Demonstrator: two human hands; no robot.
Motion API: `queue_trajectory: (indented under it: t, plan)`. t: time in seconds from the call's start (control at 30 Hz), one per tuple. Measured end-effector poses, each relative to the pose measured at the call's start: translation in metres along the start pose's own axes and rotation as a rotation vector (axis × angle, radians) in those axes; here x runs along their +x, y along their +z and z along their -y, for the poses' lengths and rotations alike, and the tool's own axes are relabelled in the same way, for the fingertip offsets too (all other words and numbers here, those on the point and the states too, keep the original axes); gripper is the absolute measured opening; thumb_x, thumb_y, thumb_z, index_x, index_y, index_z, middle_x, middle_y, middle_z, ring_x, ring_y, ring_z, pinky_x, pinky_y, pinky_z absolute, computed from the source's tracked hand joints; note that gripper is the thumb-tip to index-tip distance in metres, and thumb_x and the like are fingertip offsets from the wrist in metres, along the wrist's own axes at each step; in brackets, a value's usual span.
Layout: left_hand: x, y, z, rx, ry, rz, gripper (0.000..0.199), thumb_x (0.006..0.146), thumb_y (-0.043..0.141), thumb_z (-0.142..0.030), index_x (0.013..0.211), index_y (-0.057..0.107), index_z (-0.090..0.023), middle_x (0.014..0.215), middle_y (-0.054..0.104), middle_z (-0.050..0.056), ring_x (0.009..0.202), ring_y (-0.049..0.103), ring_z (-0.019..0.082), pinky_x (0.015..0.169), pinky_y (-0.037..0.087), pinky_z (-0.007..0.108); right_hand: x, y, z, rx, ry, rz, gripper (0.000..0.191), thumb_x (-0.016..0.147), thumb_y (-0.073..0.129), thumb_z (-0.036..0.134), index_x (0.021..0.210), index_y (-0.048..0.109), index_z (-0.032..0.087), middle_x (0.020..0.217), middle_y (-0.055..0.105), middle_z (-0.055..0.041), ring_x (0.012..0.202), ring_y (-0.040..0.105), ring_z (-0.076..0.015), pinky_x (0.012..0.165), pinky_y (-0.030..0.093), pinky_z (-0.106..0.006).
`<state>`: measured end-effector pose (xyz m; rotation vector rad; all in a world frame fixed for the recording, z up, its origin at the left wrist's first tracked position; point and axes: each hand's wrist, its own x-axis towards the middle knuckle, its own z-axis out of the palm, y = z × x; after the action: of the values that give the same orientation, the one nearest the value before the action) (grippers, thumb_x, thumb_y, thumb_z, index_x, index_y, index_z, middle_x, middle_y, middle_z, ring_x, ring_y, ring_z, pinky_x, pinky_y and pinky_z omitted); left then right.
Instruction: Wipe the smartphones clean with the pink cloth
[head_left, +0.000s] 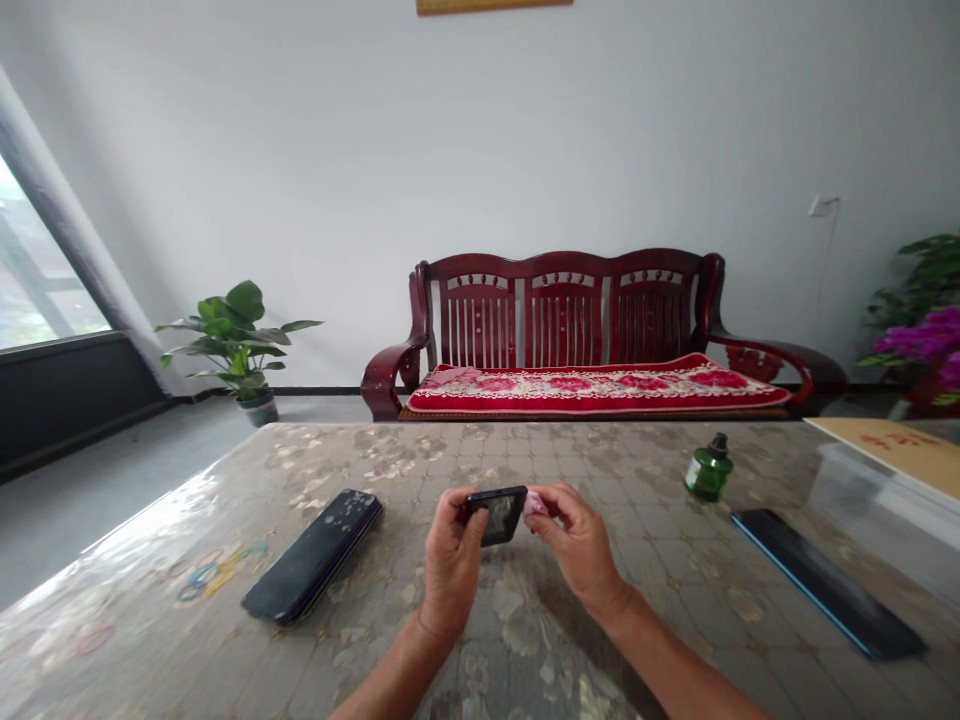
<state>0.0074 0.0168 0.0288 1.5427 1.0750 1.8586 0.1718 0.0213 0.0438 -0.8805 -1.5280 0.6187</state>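
My left hand (454, 560) grips a dark smartphone (505, 518) by its left end, with the thumb across its face. The phone is tilted above the table, its glossy side towards me. At its right end, my right hand (579, 540) pinches a small crumpled pink cloth (535, 504) between thumb and fingers. The cloth is at the phone's edge; whether it presses on it I cannot tell. Left of my hands lies a stack of dark phones (315, 558), the top one spotted with light marks. Another dark phone with a blue edge (829, 582) lies at the right.
A green bottle with a black cap (709, 468) stands right of my hands. Coloured rubber bands (214, 575) lie at the left. A clear plastic box (877, 510) with a yellow board (892, 448) sits at the right edge. Beyond the patterned table (480, 445) is a wooden bench (566, 300).
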Motion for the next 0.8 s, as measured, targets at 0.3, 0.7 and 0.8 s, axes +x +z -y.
queue_trajectory:
  t: [0.3,0.7,0.8]
  plan:
    - [-0.006,0.003,0.001,-0.127,-0.082,0.010,0.023,0.091,0.063,-0.039,0.104,0.057,-0.021,0.092,0.060,0.002,0.082,0.059,0.016,0.074,0.051,0.025,0.006,-0.003,0.006,-0.073,0.050,0.060,0.023,0.077,0.059,0.016,0.097,0.071,0.021,0.080,0.064,0.0008,0.069,0.059,-0.0137,0.064,0.045,-0.024]
    - [0.007,-0.008,-0.002,0.119,0.033,0.069,0.016,0.087,0.061,-0.029,0.101,0.058,-0.021,0.088,0.063,0.001,0.080,0.062,0.017,0.072,0.052,0.026,0.005,-0.004,0.008,-0.262,-0.059,0.047,0.020,0.075,0.060,0.015,0.094,0.066,0.021,0.082,0.065,-0.0003,0.074,0.058,-0.0151,0.066,0.045,-0.025]
    - [0.027,-0.026,-0.023,0.326,0.166,0.340,0.023,0.085,0.061,-0.021,0.108,0.060,-0.023,0.090,0.067,0.001,0.080,0.064,0.017,0.073,0.052,0.026,0.007,-0.004,0.014,-0.306,-0.131,0.047,0.017,0.075,0.059,0.014,0.090,0.064,0.021,0.079,0.063,0.0003,0.074,0.058,-0.0152,0.064,0.045,-0.024]
